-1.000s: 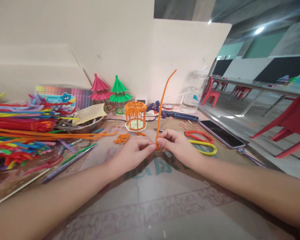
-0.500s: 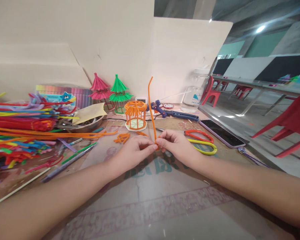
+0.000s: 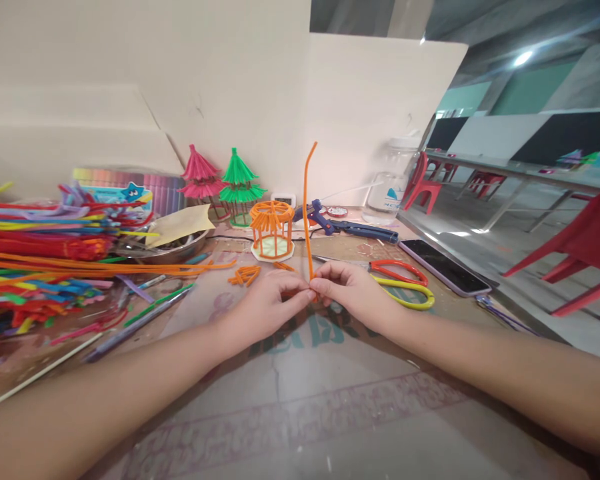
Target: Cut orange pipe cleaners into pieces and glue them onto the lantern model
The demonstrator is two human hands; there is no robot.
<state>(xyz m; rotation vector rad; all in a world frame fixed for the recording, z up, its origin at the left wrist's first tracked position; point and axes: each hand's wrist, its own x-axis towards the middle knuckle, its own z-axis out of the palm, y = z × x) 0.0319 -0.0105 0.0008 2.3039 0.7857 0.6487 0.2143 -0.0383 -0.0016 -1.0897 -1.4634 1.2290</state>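
An orange pipe cleaner (image 3: 307, 220) rises upright from between my fingertips, its top bent a little to the right. My left hand (image 3: 267, 305) pinches its lower end, and my right hand (image 3: 353, 291) pinches it at the same spot from the other side. The fingers hide the lowest part. Just beyond my hands stands a small orange pavilion model (image 3: 272, 230) on a pale octagonal base, with orange strips hanging from part of its top ring. Short cut orange pieces (image 3: 244, 275) lie beside my left hand. Scissors (image 3: 405, 293) with red and yellow handles lie by my right hand.
Pink (image 3: 200, 175) and green (image 3: 239, 180) pavilion models stand at the back. Bundles of coloured pipe cleaners (image 3: 40, 247) and a metal bowl (image 3: 173, 252) fill the left. A blue glue gun (image 3: 323, 219), a bottle (image 3: 387, 190) and a phone (image 3: 444, 267) lie rightward.
The upper part of the orange pipe cleaner has swung to the right and its tip now leans right. Both hands stay pinched together in almost the same place.
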